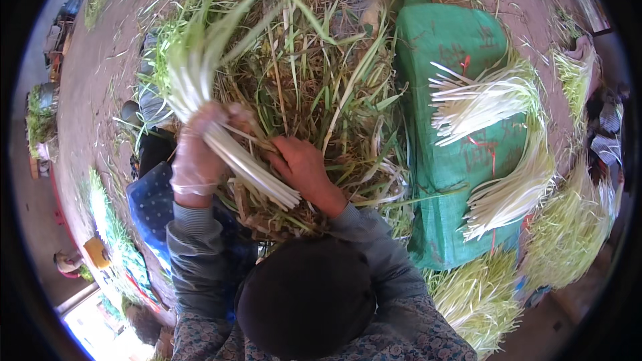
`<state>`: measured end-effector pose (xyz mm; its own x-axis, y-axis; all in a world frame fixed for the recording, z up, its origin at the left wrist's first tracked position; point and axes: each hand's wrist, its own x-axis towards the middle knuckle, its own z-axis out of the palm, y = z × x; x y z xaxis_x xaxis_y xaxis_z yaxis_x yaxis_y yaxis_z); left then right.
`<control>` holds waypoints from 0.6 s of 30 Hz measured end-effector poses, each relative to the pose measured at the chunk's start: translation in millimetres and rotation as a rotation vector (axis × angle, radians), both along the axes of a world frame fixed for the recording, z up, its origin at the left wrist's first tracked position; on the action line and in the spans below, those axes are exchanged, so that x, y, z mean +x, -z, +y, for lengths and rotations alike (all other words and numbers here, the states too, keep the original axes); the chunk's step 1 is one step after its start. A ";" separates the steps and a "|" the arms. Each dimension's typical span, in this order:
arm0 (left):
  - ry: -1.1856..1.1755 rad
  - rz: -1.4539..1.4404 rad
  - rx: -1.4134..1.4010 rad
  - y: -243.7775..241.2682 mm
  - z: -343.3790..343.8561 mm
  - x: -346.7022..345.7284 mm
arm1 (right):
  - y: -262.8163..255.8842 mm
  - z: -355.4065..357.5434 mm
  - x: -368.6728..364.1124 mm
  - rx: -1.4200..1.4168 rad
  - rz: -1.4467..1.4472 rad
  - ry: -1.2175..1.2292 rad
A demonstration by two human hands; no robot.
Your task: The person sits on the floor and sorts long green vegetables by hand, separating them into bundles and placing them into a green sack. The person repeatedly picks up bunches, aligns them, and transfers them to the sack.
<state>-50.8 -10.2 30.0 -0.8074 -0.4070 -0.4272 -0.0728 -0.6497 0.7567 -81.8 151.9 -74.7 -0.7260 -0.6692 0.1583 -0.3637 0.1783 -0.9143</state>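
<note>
My left hand [198, 155], in a thin clear plastic glove, grips a bundle of white-stemmed leafy shoots [256, 175], perhaps blanched garlic shoots. The stem ends point down and to the right; the blurred green tops [198, 55] fan out above the hand. Beside the stems is my bare right hand [303, 165], its fingers curled close to some yellowish withered leaf strands [258, 140]. Whether it pinches them is not clear. Under both hands spreads a heap of loose shoots and dry brown leaves [301, 90].
At the right lies a green woven sack [426, 135] bearing writing, with two bunches of white-stemmed shoots [481, 100] on it. More shoots [476, 301] lie at lower right. A blue dotted cloth [150, 190] is by my left arm. Another person [67, 263] is far left.
</note>
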 end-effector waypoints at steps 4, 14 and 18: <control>-0.032 0.166 0.315 -24.7 -25.1 -8.5 | -10.8 -7.4 -1.2 -0.150 0.002 -0.037; 0.027 0.460 0.048 -87.0 -105.2 -20.2 | -3.4 -0.9 -0.1 -0.195 -0.095 -0.019; 0.330 0.498 0.208 -167.5 -198.9 -14.7 | 9.3 -9.2 6.9 -0.142 -0.003 -0.017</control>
